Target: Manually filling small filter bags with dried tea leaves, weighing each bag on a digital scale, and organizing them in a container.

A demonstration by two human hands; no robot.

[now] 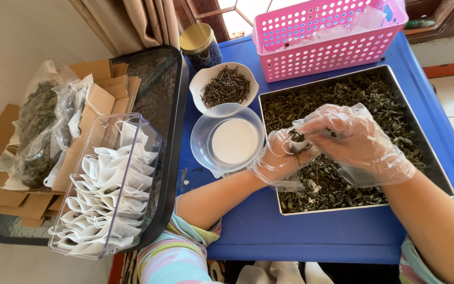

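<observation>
Both hands work over the steel tray (pixel 432 158), which sits on the blue desk (pixel 290 231) and is filled with dark dried leaves (pixel 353 100). Both wear loose clear plastic gloves. Left hand (pixel 279 158), above the tray's left edge, fingers curled around a small white filter bag (pixel 293 143), holding its mouth up; leaves show at the bag's opening. Right hand (pixel 356 142), just beside the left and touching it, fingertips bunched together in a pinch over the bag's mouth; a few leaves appear caught in the pinch, though the glove film blurs the detail. Left of the tray, touching or nearly touching its edge, a clear plastic cup (pixel 227 138) with a white bottom. Beyond that cup, a white bowl (pixel 226 85) of thin dark twigs. Behind the tray, a pink perforated basket (pixel 327 37) with clear wrappers in it. Left of the basket, a dark jar with a gold lid (pixel 199 42). Further left of the tray, off the desk, a black tray-like stand (pixel 161 105) carries a clear box (pixel 106 184) packed with rows of empty white filter bags with strings. Past that box, clear bags of dried leaves (pixel 38 137) lying on flattened brown cardboard (pixel 6 200). Striped pastel sleeves (pixel 179 252) at the near edge of the desk.
</observation>
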